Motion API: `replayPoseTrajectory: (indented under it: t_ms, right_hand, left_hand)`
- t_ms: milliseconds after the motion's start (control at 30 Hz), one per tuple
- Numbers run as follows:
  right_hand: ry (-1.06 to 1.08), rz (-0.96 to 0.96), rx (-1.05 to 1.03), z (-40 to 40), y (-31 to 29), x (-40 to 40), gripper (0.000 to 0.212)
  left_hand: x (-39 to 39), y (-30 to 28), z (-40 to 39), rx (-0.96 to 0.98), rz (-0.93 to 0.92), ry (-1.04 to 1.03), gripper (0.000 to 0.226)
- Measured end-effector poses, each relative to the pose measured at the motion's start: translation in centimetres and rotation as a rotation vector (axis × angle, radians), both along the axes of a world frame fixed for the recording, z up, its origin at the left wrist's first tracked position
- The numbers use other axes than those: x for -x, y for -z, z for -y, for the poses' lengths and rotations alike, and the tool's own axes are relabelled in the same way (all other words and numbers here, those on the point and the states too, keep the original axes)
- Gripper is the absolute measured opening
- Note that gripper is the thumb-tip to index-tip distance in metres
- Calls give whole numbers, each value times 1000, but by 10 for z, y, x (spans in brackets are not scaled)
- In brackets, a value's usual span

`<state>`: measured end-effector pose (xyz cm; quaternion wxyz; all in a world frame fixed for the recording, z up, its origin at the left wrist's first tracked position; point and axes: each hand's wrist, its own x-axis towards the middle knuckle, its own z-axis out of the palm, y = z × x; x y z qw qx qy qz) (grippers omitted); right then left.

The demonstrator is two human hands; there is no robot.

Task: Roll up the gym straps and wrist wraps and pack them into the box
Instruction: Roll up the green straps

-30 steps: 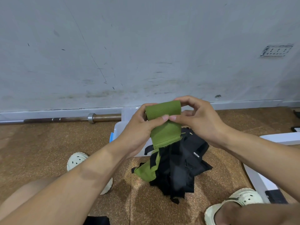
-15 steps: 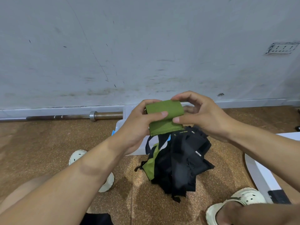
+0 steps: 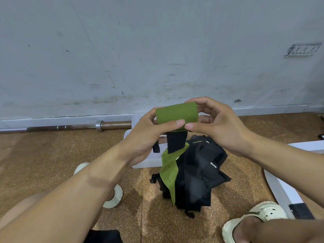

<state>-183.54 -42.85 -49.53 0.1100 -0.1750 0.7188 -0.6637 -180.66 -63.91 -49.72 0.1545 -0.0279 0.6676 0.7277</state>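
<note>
**A:** Green wrap (image 3: 177, 116): where is it, and who holds it?

**B:** Held in the air, above the pile of black straps (image 3: 198, 174) on the floor (image 3: 52, 155). Left hand (image 3: 149, 134) grips the roll w/ thumb pressed on its front; right hand (image 3: 215, 125) pinches the other end, thumb below, fingers curled over the top. Neither grip is spread.

**A:** How much of it is rolled?

**B:** Most, by the look of it. The green part forms a thick roll; a black tab (image 3: 175, 142) hangs free under it. A second green strip (image 3: 169, 172) lies down the pile; can't tell if it joins the roll or is a separate wrap.

**A:** And the box?

**B:** White box (image 3: 143, 160) sits on the floor behind the pile, approx. under the left hand, mostly hidden. Its inside is not visible, so nothing can be said of what it holds.

**A:** Progress overall?

**B:** Early, as judged. One wrap nearly rolled, not yet packed. The black pile looks loose and unrolled, i.e. most of the work is left.

**A:** Other items?

**B:** Barbell (image 3: 70, 127) along the wall; pale clogs (image 3: 114, 195) on both feet.
</note>
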Motion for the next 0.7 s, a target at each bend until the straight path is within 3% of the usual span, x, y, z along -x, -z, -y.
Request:
replayPoseTrajectory:
  t_ms: [200, 433, 533, 633, 700]
  right_hand:
    - [20, -97, 26, 1, -3, -1, 49]
    - [27, -131, -37, 3, -4, 0, 47]
    - [-40, 40, -15, -2, -10, 5, 47]
    - [-114, 310, 49, -4, -13, 6, 68]
    - [-158, 417, 52, -4, -13, 4, 66]
  left_hand:
    - [-1, -6, 1, 46, 45, 57, 54]
    - [2, -3, 0, -226, 129, 6, 53]
    - [4, -1, 1, -255, 123, -38, 54]
    - [6, -2, 3, -235, 88, -85, 56]
    - [5, -2, 4, -227, 65, -87, 61]
